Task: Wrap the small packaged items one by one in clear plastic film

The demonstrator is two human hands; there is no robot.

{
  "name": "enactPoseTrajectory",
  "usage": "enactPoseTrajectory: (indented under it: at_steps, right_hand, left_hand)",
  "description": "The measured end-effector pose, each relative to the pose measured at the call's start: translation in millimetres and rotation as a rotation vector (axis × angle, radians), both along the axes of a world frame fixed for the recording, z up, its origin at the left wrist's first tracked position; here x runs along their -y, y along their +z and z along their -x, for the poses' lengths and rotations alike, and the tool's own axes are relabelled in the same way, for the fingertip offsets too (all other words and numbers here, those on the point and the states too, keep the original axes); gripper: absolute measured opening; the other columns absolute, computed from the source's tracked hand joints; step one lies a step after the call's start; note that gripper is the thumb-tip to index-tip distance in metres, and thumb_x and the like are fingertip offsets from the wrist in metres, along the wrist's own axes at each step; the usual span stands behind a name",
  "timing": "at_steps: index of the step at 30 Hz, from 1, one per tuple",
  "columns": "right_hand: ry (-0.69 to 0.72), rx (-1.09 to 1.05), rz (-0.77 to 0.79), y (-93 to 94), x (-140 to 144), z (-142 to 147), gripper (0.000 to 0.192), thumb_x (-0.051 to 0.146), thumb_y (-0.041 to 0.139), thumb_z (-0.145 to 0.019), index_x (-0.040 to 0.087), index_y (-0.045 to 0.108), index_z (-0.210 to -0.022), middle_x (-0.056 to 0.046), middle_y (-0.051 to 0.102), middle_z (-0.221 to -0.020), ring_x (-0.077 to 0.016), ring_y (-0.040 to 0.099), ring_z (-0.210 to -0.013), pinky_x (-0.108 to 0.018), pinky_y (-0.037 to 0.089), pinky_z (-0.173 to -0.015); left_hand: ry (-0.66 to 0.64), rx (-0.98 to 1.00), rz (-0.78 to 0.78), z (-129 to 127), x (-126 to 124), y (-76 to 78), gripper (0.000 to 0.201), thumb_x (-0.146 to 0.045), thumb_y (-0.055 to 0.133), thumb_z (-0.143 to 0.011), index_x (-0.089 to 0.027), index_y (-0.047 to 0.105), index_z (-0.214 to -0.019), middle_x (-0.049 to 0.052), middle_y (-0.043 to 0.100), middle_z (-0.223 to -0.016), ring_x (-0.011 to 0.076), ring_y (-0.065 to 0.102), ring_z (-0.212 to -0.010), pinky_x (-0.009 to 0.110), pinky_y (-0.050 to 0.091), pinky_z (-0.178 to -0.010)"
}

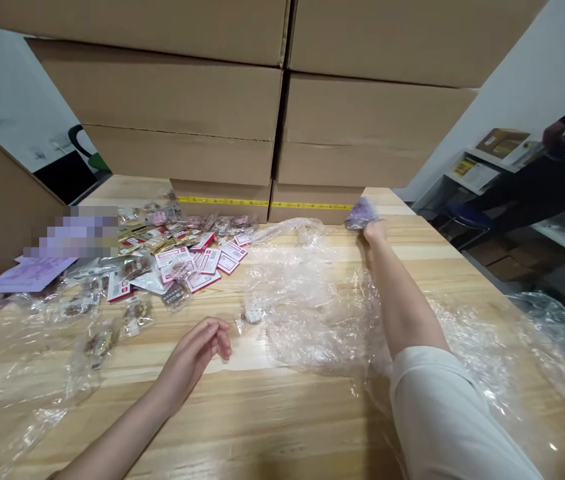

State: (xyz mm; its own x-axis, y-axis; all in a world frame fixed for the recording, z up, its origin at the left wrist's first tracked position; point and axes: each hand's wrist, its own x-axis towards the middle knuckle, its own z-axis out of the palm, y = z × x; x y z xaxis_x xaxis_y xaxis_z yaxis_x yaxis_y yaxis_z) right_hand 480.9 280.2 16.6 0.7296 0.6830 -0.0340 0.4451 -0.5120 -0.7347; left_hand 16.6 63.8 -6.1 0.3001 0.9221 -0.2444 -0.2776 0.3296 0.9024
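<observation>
"Head view: where is room being seen?"
"Right of the grip, toward the table's edge; cartons are being seen just beyond."
"Containers?"
"Clear bags are being seen left, contents unclear."
"Counts?"
"One purple packet is being pinched by the right hand; the left hand, nearer, is being held loosely curled."

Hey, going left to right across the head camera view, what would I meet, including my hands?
Purple sheet → leftmost red-and-white card → your left hand → small wrapped white piece → purple item → your right hand, which holds it → small brown box at upper right → another person's hand.
</observation>
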Motion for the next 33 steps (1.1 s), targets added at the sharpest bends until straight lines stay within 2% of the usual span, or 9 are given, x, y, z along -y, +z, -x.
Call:
enactPoseTrajectory:
  at_steps: [8,11,14,17,19,24,28,29,33]
  right_hand:
    - [0.148,0.365,0.322,35.1,13,2,0.081,0.028,0.066,-0.089,0.001,0.025,-0.154,-0.034,0.027,-0.154,-0.0432,0.033,-0.141,-0.057,0.03,-0.111]
    - [0.299,0.413,0.368,64.1,33,15,0.068,0.032,0.064,-0.089,0.006,0.041,-0.148,-0.028,0.038,-0.151,-0.0423,0.038,-0.139,-0.055,0.029,-0.111]
    - [0.675,0.36,0.343,81.2,65,50,0.046,0.042,0.06,-0.091,0.022,0.062,-0.133,-0.012,0.061,-0.136,-0.031,0.056,-0.125,-0.044,0.04,-0.107]
    - [1.218,0.269,0.184,77.7,100,103,0.057,0.055,0.066,-0.083,0.029,0.061,-0.134,-0.004,0.058,-0.141,-0.0275,0.056,-0.126,-0.042,0.044,-0.106]
    - [1.392,0.297,0.109,69.0,115,135,0.063,0.056,0.076,-0.072,0.027,0.065,-0.127,-0.005,0.061,-0.137,-0.0285,0.057,-0.124,-0.042,0.045,-0.105]
    - [1.076,0.494,0.063,80.7,113,164,0.029,0.042,0.058,-0.089,0.018,0.072,-0.08,-0.009,0.072,-0.081,-0.0247,0.067,-0.081,-0.039,0.051,-0.08]
    - [0.441,0.746,-0.627,114.8,135,183,0.041,0.032,0.027,-0.102,0.016,0.065,-0.103,-0.011,0.066,-0.094,-0.023,0.062,-0.088,-0.039,0.047,-0.079]
    - [0.465,0.844,-0.748,115.8,151,196,0.043,0.029,0.023,-0.103,0.015,0.063,-0.109,-0.012,0.066,-0.098,-0.0226,0.061,-0.089,-0.039,0.046,-0.079]
    - [1.161,1.106,-0.765,77.8,227,266,0.029,0.024,0.04,-0.098,0.02,0.068,-0.091,-0.002,0.065,-0.071,-0.0165,0.058,-0.064,-0.031,0.047,-0.064]
  left_hand:
    - [-0.039,-0.052,-0.016,-2,1,-2.2,0.026,-0.043,0.062,-0.092,-0.017,0.067,-0.093,0.002,0.065,-0.074,0.0152,0.06,-0.07,0.027,0.047,-0.067]
    - [-0.072,-0.055,-0.056,-2,1,-8.6,0.026,-0.042,0.062,-0.092,-0.017,0.067,-0.094,0.002,0.065,-0.075,0.0146,0.06,-0.069,0.027,0.047,-0.067]
    - [-0.088,-0.058,-0.089,-2,1,-12.2,0.029,-0.045,0.065,-0.09,-0.016,0.067,-0.093,0.002,0.066,-0.072,0.0143,0.061,-0.067,0.027,0.047,-0.065]
    - [-0.078,-0.054,-0.099,-4,1,-9.9,0.034,-0.048,0.069,-0.085,-0.015,0.067,-0.09,0.002,0.066,-0.07,0.0143,0.061,-0.064,0.027,0.047,-0.063]
    - [-0.07,-0.052,-0.109,-6,3,-6.8,0.036,-0.049,0.071,-0.083,-0.014,0.067,-0.089,0.002,0.066,-0.069,0.0141,0.061,-0.063,0.026,0.047,-0.062]
    - [-0.053,-0.054,-0.134,-9,12,-4.2,0.033,-0.046,0.071,-0.082,-0.014,0.068,-0.088,0.001,0.066,-0.067,0.0132,0.06,-0.059,0.025,0.046,-0.058]
    - [-0.048,-0.011,-0.135,-8,16,1.1,0.037,-0.05,0.071,-0.08,-0.014,0.07,-0.086,0.002,0.066,-0.067,0.0138,0.06,-0.061,0.026,0.048,-0.06]
    - [-0.055,0.03,-0.134,-7,16,5.2,0.043,-0.056,0.069,-0.08,-0.014,0.071,-0.088,0.005,0.069,-0.072,0.0158,0.063,-0.065,0.028,0.05,-0.062]
    - [-0.071,0.3,-0.165,4,20,28.0,0.077,-0.076,0.069,-0.067,-0.017,0.068,-0.117,0.013,0.07,-0.118,0.0298,0.068,-0.103,0.04,0.055,-0.084]
